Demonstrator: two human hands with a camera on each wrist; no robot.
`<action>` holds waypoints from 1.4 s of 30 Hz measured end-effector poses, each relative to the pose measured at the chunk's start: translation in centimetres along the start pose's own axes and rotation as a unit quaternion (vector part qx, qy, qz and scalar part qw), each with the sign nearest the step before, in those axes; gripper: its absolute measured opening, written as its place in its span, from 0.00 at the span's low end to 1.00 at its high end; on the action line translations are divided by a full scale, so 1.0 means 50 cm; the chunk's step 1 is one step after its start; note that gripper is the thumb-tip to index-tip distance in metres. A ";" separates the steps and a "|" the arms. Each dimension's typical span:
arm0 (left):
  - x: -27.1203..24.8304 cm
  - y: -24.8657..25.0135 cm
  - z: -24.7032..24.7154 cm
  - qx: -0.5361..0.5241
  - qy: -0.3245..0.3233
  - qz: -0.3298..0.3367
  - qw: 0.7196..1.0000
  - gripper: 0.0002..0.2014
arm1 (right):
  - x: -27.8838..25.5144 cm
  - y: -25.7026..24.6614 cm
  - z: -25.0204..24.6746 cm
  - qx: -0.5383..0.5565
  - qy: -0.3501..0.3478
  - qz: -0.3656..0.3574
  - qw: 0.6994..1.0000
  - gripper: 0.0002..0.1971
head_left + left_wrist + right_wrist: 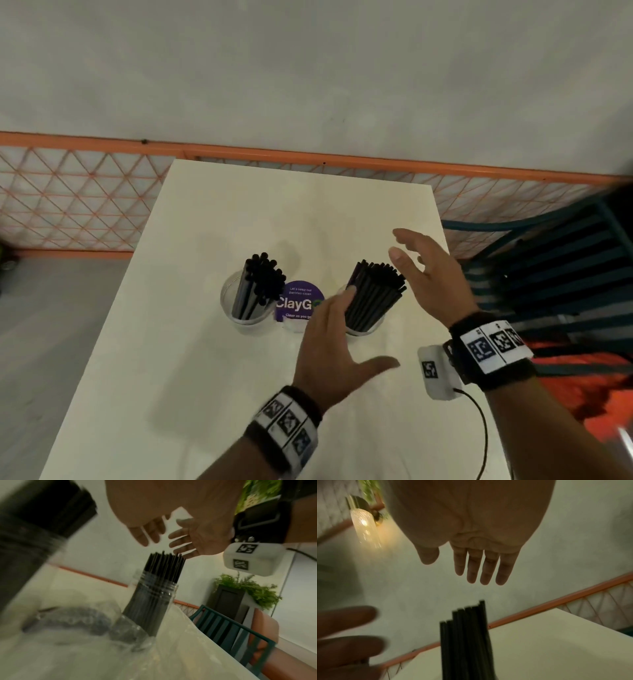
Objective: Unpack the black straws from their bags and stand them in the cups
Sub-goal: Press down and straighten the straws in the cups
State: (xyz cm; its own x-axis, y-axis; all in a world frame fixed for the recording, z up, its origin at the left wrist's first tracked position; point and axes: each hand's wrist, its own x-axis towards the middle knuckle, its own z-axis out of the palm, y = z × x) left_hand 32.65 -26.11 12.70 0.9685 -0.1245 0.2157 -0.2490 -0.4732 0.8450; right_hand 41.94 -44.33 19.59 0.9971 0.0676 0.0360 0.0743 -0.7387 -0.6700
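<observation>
Both hands (329,342) (431,274), fingers spread and empty, flank the right cup's straws (373,294).

We see two clear cups on the white table: the left cup (245,308) and right cup (363,323) each hold upright black straws (375,291).

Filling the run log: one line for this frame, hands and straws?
left hand: open, beside right cup's straws | right hand: open, holds nothing | left cup: straws standing | bags: none visible

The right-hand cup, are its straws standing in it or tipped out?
Standing in. The black straws lean as a bundle inside the clear cup, tops fanned above its rim.
</observation>
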 end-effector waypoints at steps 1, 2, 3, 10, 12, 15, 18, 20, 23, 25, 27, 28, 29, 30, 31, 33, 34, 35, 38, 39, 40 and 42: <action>0.016 -0.003 0.023 0.019 -0.007 -0.040 0.999 0.57 | -0.001 0.010 0.008 -0.002 -0.017 0.003 1.000 0.28; 0.037 -0.006 0.043 0.043 -0.013 -0.079 0.996 0.60 | -0.003 0.018 0.016 -0.007 -0.031 0.004 0.999 0.29; 0.061 -0.011 0.059 0.072 -0.016 -0.113 0.991 0.63 | -0.003 0.024 0.025 -0.014 -0.040 0.004 0.999 0.30; 0.148 -0.020 0.115 0.174 -0.068 -0.116 0.976 0.41 | -0.006 0.043 0.090 -0.002 -0.082 0.058 0.995 0.32; 0.154 -0.019 0.117 0.201 -0.081 -0.090 0.972 0.34 | -0.008 0.043 0.103 0.009 -0.064 0.065 0.996 0.31; 0.157 -0.024 0.114 0.233 -0.058 -0.063 0.969 0.29 | -0.015 0.037 0.114 0.020 -0.021 0.062 0.998 0.30; 0.161 -0.037 0.111 0.264 -0.052 -0.011 0.963 0.26 | -0.032 0.033 0.120 0.035 0.022 0.063 0.997 0.31; 0.161 -0.045 0.114 0.265 -0.080 0.006 0.961 0.25 | -0.044 0.037 0.120 0.015 0.023 0.067 0.997 0.34; 0.160 -0.053 0.120 0.239 -0.104 -0.020 0.965 0.25 | -0.048 0.042 0.109 -0.067 0.024 0.057 0.996 0.41; 0.161 -0.055 0.120 0.240 -0.105 -0.018 0.965 0.25 | -0.042 0.040 0.104 -0.108 0.052 0.013 0.993 0.43; 0.163 -0.056 0.119 0.248 -0.116 -0.009 0.962 0.25 | -0.033 0.036 0.107 -0.143 0.046 -0.032 0.988 0.41; 0.163 -0.057 0.118 0.251 -0.124 -0.011 0.960 0.26 | -0.031 0.035 0.111 -0.157 0.026 -0.039 0.987 0.40; 0.165 -0.057 0.117 0.252 -0.132 -0.016 0.959 0.27 | -0.029 0.036 0.116 -0.162 0.005 -0.035 0.986 0.41; 0.167 -0.058 0.117 0.251 -0.137 -0.020 0.958 0.28 | -0.027 0.039 0.120 -0.155 -0.007 -0.023 0.988 0.41; 0.168 -0.057 0.117 0.249 -0.140 -0.024 0.958 0.29 | -0.026 0.044 0.122 -0.142 -0.008 -0.011 0.990 0.41; 0.172 -0.055 0.116 0.251 -0.143 -0.023 0.957 0.30 | -0.021 0.050 0.125 -0.124 -0.006 -0.003 0.992 0.39; 0.173 -0.054 0.115 0.253 -0.143 -0.022 0.957 0.30 | -0.019 0.051 0.125 -0.119 -0.009 -0.003 0.993 0.39; 0.172 -0.053 0.115 0.255 -0.142 -0.020 0.956 0.31 | -0.017 0.050 0.125 -0.110 -0.013 -0.003 0.994 0.39; 0.168 -0.054 0.113 0.252 -0.133 -0.010 0.958 0.31 | -0.016 0.045 0.117 -0.054 -0.002 -0.005 0.999 0.39; 0.167 -0.053 0.112 0.249 -0.128 -0.006 0.960 0.30 | -0.017 0.044 0.113 -0.037 0.008 -0.006 0.999 0.38; 0.168 -0.052 0.112 0.246 -0.123 -0.007 0.961 0.30 | -0.018 0.044 0.108 -0.020 0.020 -0.005 1.000 0.38; 0.169 -0.048 0.113 0.244 -0.117 -0.023 0.962 0.35 | -0.018 0.046 0.099 0.015 0.046 0.005 0.999 0.35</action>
State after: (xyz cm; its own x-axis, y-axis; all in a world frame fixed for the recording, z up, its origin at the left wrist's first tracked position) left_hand 41.38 -30.94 9.74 0.9656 -0.2595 0.0188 -0.2328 -0.8293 0.5081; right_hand 41.11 -42.79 14.35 0.9953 -0.0033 0.0964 0.0647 -0.7187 -0.6923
